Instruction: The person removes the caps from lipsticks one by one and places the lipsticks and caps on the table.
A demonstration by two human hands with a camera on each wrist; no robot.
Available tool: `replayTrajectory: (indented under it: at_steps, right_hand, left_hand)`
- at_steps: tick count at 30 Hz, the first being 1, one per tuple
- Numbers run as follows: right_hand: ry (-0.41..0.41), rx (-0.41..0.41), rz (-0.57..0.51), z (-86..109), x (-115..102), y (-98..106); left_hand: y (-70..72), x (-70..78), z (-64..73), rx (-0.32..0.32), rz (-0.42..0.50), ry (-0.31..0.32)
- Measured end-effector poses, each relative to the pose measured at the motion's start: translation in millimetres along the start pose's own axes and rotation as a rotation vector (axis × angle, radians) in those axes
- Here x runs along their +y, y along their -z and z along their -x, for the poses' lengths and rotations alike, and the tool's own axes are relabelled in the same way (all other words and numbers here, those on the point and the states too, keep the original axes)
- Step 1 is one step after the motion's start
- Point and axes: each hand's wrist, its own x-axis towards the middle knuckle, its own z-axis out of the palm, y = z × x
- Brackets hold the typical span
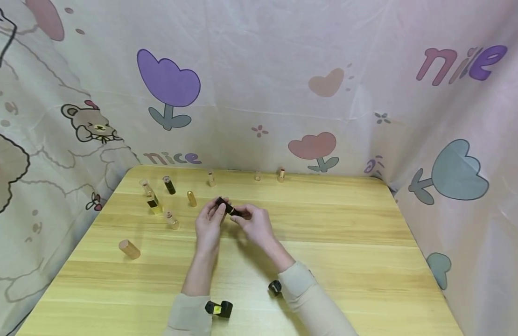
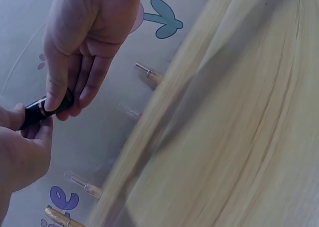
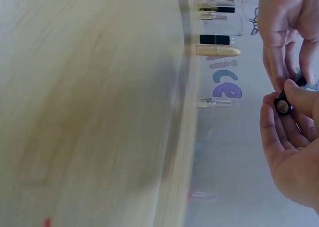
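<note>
Both hands hold a black lipstick tube (image 1: 227, 207) above the middle of the table; a thin gold band circles it. My left hand (image 1: 208, 228) pinches the upper left end between thumb and fingers. At the lower right end, my right hand (image 1: 255, 226) grips the tube with thumb and fingers. In the left wrist view the lipstick (image 2: 34, 114) lies slanted between the hands. The right wrist view shows its round end face (image 3: 283, 106) by the right thumb. Nearest the left hand stand a gold bullet-shaped tube (image 1: 192, 199) and a clear-capped lipstick (image 1: 171, 220).
On the left stand a black clear-topped lipstick (image 1: 169, 185), a gold-and-black tube (image 1: 153, 204) and a rose-gold tube (image 1: 129, 249). Small clear-capped tubes (image 1: 211, 179) line the back edge, with a pinkish one (image 1: 281, 175) farther right. A printed curtain (image 1: 242, 84) hangs behind the wooden table (image 1: 334, 224).
</note>
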Motion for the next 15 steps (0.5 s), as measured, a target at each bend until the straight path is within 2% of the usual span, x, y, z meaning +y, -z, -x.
replayTrajectory:
  at_steps: [4,9,15]
  right_hand:
    - [0.006,-0.019,0.004,0.0,-1.6,0.4]
    - [0.033,-0.038,0.044,-0.2,-2.3,-0.7]
    - [0.163,-0.004,0.160,-0.4,-7.6,-4.6]
  left_hand:
    - [-0.1,-1.1,0.8,-0.021,0.054,0.004]
    - [0.2,-1.6,1.4,0.028,0.030,-0.018]
    - [-2.9,2.1,1.4,0.102,0.005,-0.063]
